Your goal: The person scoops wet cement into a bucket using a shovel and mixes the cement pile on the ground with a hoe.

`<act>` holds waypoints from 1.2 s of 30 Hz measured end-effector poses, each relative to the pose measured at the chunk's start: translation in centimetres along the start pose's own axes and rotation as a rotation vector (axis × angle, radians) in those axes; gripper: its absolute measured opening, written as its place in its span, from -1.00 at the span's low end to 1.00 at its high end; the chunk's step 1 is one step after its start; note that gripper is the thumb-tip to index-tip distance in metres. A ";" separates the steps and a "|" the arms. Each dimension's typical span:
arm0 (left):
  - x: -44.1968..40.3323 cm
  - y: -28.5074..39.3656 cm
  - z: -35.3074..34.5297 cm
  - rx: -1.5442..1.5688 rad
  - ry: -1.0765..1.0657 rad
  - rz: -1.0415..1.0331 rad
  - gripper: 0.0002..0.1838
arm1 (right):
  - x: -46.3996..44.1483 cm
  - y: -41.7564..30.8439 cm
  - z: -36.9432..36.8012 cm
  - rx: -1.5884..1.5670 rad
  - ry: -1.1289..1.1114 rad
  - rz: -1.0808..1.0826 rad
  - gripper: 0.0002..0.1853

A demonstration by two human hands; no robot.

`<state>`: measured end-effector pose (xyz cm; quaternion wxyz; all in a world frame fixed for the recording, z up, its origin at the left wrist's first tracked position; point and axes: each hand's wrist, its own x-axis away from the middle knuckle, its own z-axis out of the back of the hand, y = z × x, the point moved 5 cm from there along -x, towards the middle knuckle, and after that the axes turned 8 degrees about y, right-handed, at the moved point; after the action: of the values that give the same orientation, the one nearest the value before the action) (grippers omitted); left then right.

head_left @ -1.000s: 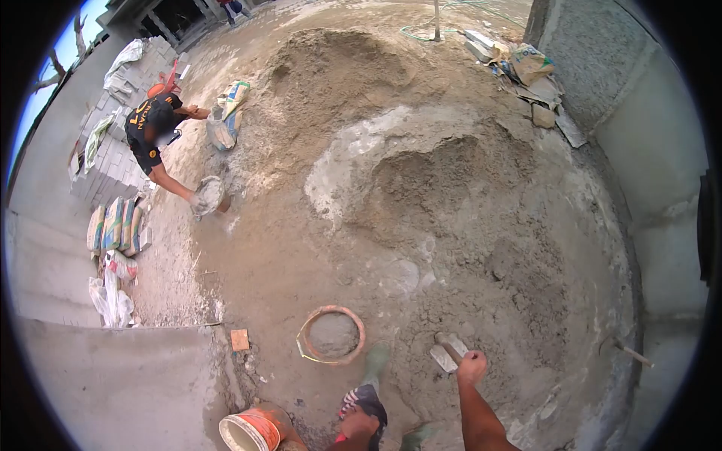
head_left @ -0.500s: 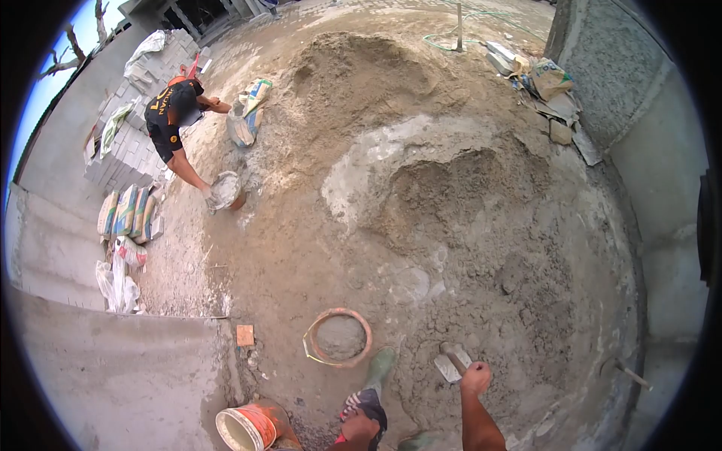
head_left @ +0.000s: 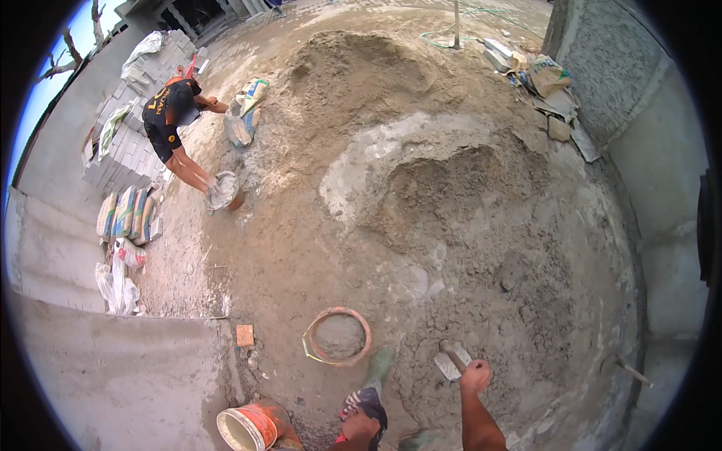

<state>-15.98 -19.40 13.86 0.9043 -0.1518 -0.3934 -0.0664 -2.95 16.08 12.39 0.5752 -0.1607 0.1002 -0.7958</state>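
My right hand (head_left: 475, 376) is closed around the handle of what looks like a hoe (head_left: 452, 364). Its pale metal blade rests on wet grey mortar (head_left: 519, 331), and the handle is foreshortened. My left hand (head_left: 359, 427) lies by my bent knee at the bottom edge; how its fingers are set is unclear. Between the knee and the mortar stands my green boot (head_left: 381, 365). Just beyond it, to the left, is a bucket (head_left: 367, 347) with an orange-brown rim, filled with grey mix.
An orange-and-white bucket (head_left: 250, 428) lies tilted at bottom left, beside a low concrete wall (head_left: 128, 361). A co-worker (head_left: 169, 120) bends over another bucket (head_left: 226, 192) near a cement bag (head_left: 244, 113). Sand heaps (head_left: 353, 75) rise ahead; a concrete wall (head_left: 669, 188) bounds the right.
The co-worker's arm at the far bucket has shifted slightly and is blurred. My hands, the hoe and the near bucket look unchanged.
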 end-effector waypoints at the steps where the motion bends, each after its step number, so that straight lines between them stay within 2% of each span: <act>1: 0.0 0.0 -0.1 -0.006 -0.001 -0.001 -0.20 | 0.0 0.0 0.0 0.006 -0.001 -0.002 -0.77; 15: -0.1 0.0 -0.1 -0.025 -0.005 -0.003 -0.17 | -0.1 0.0 0.0 -0.011 -0.020 -0.001 -0.75; 18: 0.0 0.2 0.3 -0.026 -0.045 -0.015 -0.06 | -0.1 0.3 -0.1 -0.004 -0.027 0.004 -0.75; 30: 0.2 0.3 0.6 -0.038 0.036 -0.034 -0.07 | -0.1 0.0 0.0 -0.006 -0.031 0.008 -0.75; 36: 0.4 0.3 0.9 -0.004 -0.062 0.003 -0.11 | -0.2 0.3 -0.3 -0.009 -0.025 0.014 -0.77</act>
<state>-16.29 -18.78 14.65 0.8914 -0.1561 -0.4210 -0.0608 -2.75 16.21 11.98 0.5811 -0.1726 0.0975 -0.7893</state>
